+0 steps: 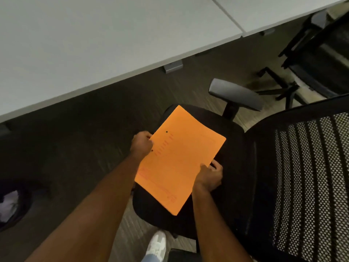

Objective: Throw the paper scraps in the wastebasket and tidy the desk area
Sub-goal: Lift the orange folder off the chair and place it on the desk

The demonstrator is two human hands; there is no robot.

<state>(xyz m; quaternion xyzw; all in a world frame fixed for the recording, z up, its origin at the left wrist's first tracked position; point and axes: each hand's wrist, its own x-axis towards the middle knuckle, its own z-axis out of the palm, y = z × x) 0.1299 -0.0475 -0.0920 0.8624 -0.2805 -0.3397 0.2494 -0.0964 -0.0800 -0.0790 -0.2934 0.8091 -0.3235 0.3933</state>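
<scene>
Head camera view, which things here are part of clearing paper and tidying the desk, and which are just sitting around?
Part of the job:
orange paper stack, gripped at opposite edges by left hand and right hand
wastebasket, paper inside
white desk

Just lying about:
office chair under the stack
second chair
white shoe

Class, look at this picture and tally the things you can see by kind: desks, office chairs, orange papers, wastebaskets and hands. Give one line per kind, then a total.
Desks: 2
Office chairs: 2
Orange papers: 1
Wastebaskets: 1
Hands: 2, left hand, right hand
Total: 8
</scene>
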